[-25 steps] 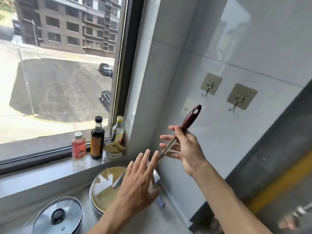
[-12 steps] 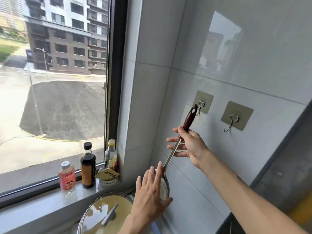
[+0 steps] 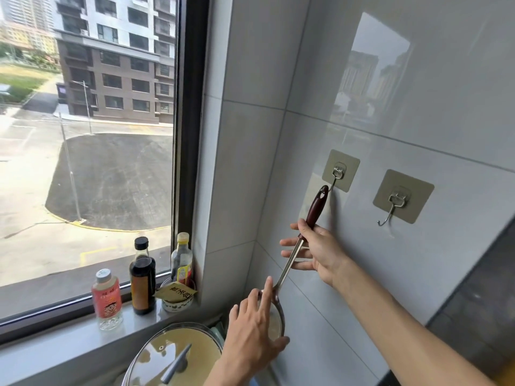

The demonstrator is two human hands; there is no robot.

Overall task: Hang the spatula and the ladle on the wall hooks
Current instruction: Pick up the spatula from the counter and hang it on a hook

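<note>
Rising from the right hand grip, ladle handle meets hook.

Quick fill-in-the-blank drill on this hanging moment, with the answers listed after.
1. The right hand grips the ladle by its ____.
2. The handle's hole sits at the tip of the ____ wall hook.
3. The right wall hook holds ____.
4. The left hand steadies the ladle's ____.

Answers: handle; left; nothing; bowl

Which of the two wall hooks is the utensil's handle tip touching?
The left hook, nearer the window; the ladle handle's hole is at its tip. The right hook hangs bare.
</note>
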